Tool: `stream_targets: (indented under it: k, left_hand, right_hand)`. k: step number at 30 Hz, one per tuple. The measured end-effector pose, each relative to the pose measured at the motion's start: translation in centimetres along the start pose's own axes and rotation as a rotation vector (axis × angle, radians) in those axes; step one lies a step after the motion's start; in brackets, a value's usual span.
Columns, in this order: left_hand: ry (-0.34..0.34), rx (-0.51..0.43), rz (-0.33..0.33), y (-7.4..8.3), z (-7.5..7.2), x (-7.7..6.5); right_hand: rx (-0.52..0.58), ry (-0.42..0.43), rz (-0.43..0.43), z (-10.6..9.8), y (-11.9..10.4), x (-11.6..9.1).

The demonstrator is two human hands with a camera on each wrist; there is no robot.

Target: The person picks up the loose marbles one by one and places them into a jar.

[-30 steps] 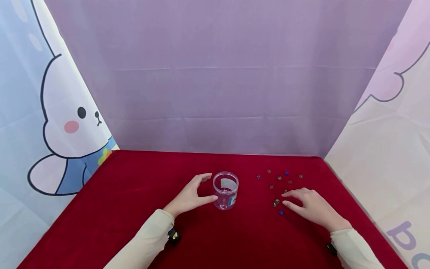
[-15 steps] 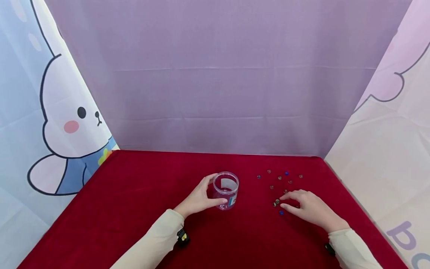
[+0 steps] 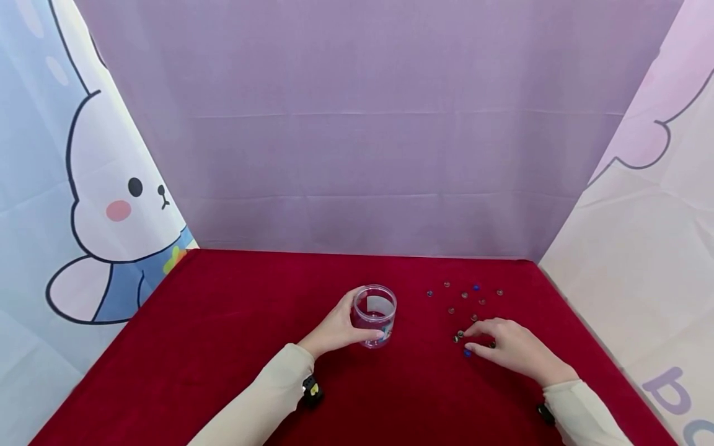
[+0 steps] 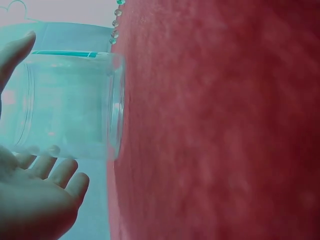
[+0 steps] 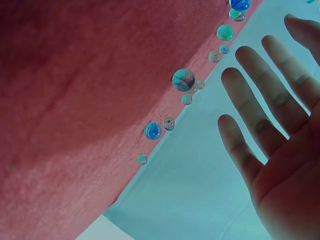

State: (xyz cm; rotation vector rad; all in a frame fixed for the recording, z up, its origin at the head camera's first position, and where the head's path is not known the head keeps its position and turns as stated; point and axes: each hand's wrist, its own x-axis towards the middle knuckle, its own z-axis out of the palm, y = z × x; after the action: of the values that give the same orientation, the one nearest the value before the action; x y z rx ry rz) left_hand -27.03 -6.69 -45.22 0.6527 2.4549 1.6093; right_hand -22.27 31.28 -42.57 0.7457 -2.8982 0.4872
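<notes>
A clear plastic jar (image 3: 375, 319) stands upright on the red cloth, mouth up, with a label on its side. My left hand (image 3: 336, 327) curls round it from the left, thumb across the front and fingers at the far side. In the left wrist view, the jar (image 4: 70, 105) lies between thumb and fingers. My right hand (image 3: 514, 345) hovers low over glass marbles, thumb and forefinger apart beside a pair of green marbles (image 3: 458, 336) and a blue marble (image 3: 467, 353). The right wrist view shows its extended fingers (image 5: 255, 110) holding nothing.
Several more marbles (image 3: 464, 295) lie scattered behind the right hand. Red cloth (image 3: 234, 310) covers the table. A purple curtain (image 3: 357, 155) hangs at the back, and printed curtains stand at the left and right sides.
My left hand has moved right and closed round the jar, which stays in place. My right hand has shifted slightly left and down, toward the blue marble.
</notes>
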Motion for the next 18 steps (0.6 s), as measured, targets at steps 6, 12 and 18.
stream_targets:
  k: [6,12,18]
  left_hand:
    - [-0.019,-0.146,-0.065,-0.1,0.4,0.3]
    - [-0.008,-0.222,-0.077,0.0,0.8,0.8]
    - [-0.007,-0.246,-0.083,0.1,1.0,1.0]
  right_hand:
    - [0.061,-0.046,0.015,0.2,0.0,0.0]
    - [0.096,-0.086,-0.011,0.3,-0.2,0.2]
    - [0.114,-0.122,-0.028,0.5,-0.2,0.6]
